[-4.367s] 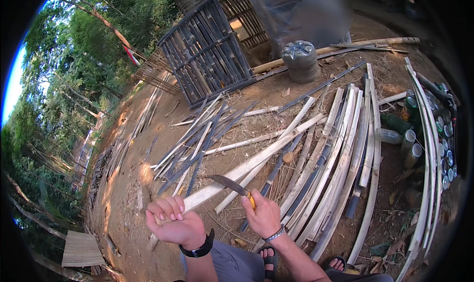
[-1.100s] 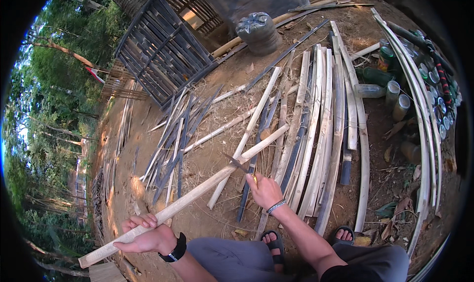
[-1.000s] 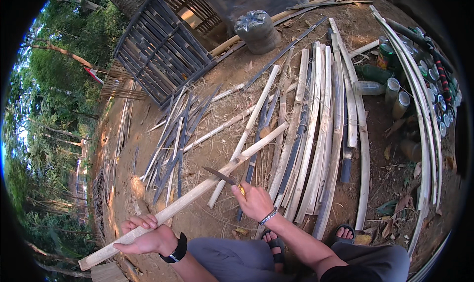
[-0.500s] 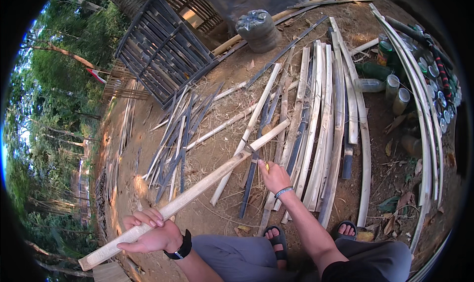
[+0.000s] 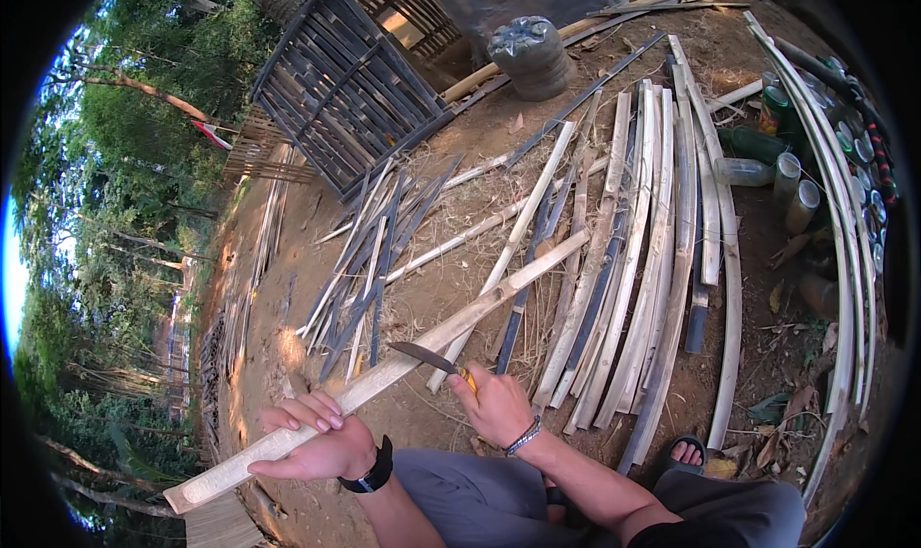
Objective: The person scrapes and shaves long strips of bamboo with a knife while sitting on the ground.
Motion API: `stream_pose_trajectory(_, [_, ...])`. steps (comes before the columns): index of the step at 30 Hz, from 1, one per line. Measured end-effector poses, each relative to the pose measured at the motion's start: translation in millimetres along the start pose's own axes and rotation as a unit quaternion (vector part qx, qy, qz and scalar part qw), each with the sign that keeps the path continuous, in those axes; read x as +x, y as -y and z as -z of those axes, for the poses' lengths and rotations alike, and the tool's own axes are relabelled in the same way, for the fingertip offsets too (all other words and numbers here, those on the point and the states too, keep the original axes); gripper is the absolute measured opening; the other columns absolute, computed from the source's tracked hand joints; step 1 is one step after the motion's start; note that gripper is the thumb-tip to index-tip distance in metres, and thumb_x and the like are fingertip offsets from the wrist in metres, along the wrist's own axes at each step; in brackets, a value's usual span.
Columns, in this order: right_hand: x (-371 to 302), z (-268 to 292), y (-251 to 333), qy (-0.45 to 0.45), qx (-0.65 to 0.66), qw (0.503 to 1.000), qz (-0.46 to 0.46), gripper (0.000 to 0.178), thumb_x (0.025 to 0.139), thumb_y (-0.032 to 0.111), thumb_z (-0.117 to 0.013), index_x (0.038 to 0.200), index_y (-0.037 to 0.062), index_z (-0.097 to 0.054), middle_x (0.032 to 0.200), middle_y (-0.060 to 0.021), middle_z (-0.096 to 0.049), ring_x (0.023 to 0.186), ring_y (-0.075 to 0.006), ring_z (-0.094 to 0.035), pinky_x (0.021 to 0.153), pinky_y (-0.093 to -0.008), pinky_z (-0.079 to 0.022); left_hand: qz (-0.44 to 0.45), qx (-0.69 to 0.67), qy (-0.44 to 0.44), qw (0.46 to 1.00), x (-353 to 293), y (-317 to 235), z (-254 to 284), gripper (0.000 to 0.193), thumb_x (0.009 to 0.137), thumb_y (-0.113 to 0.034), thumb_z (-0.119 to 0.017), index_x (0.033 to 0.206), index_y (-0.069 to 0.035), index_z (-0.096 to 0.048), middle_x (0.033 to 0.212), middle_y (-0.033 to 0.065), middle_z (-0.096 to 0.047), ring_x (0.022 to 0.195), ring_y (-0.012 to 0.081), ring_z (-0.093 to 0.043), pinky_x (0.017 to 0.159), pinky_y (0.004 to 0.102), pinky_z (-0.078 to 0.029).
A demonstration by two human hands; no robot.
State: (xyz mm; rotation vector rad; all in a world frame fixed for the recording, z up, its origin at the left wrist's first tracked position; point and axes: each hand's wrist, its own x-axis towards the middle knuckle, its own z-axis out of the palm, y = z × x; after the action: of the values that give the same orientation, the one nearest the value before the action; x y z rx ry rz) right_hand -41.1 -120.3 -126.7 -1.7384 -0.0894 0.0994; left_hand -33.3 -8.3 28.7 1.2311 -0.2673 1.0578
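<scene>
A long pale bamboo strip (image 5: 451, 326) slants from the lower left up to the middle right. My left hand (image 5: 321, 443), with a black band on its wrist, grips it near its lower end, thumb below and fingers over the top. In my right hand (image 5: 496, 408) is a knife (image 5: 422, 357) with a dark blade and a yellow handle, most of the handle hidden in the fist. The blade points left and lies across the strip, a little up from my left hand. A beaded bracelet circles my right wrist.
Many split bamboo strips (image 5: 628, 251) lie side by side on the dirt at the right. Thinner dark and pale slats (image 5: 369, 260) are heaped farther left. A slatted bamboo panel (image 5: 350, 88), a big plastic jug (image 5: 531, 59) and several bottles (image 5: 787, 179) stand beyond.
My right hand has drawn the knife down and left along the strip, closer to my left hand. My left hand keeps its hold on the strip. The whole view has shifted slightly.
</scene>
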Motion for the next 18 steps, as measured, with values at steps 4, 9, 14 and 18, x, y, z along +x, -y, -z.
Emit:
stream_pose_trajectory(4, [20.5,17.6,-27.7,-0.016,-0.001,0.999,-0.034,0.052,0.097,0.05,-0.042,0.084,0.0015,-0.055,0.056,-0.0228,-0.058,0.058,-0.0434,-0.062,0.054,-0.0521,-0.049,-0.009,0.001,0.001,1.0,-7.2,0.0,-1.7,0.065,0.091,-0.071,-0.022,0.069,-0.012,-0.037,0.045,0.0014,-0.034,0.033,0.0114,-0.032,0.035,0.024,-0.028])
stream_pose_trajectory(9, [0.3,16.7,2.1,0.012,-0.018,1.0,0.006,0.052,0.097,0.049,-0.042,0.079,0.0014,-0.053,0.055,-0.023,-0.057,0.056,-0.0414,-0.062,0.053,-0.0507,-0.049,-0.014,-0.007,0.0,1.0,-9.3,-6.2,-6.1,0.066,0.092,-0.071,-0.021,0.068,-0.012,-0.037,0.045,0.0025,-0.035,0.033,0.0126,-0.032,0.034,0.0237,-0.029])
stream_pose_trajectory(14, [23.7,18.3,-31.0,-0.038,-0.007,0.999,-0.02,0.051,0.098,0.047,-0.041,0.081,0.0005,-0.056,0.052,-0.0216,-0.055,0.056,-0.0407,-0.062,0.051,-0.0496,-0.048,-0.003,-0.006,-0.009,1.0,-7.5,-0.2,-8.2,0.067,0.091,-0.071,-0.02,0.067,-0.011,-0.038,0.044,0.0026,-0.035,0.032,0.013,-0.032,0.033,0.0233,-0.029])
stream_pose_trajectory(18, [13.6,18.3,-13.9,0.006,0.015,1.0,-0.024,0.052,0.099,0.046,-0.041,0.079,0.0003,-0.056,0.052,-0.0223,-0.054,0.055,-0.0412,-0.061,0.052,-0.0498,-0.047,-0.014,-0.002,-0.018,1.0,-4.8,-5.3,-4.9,0.068,0.091,-0.072,-0.019,0.067,-0.011,-0.038,0.043,0.0021,-0.034,0.032,0.0125,-0.032,0.032,0.0232,-0.029])
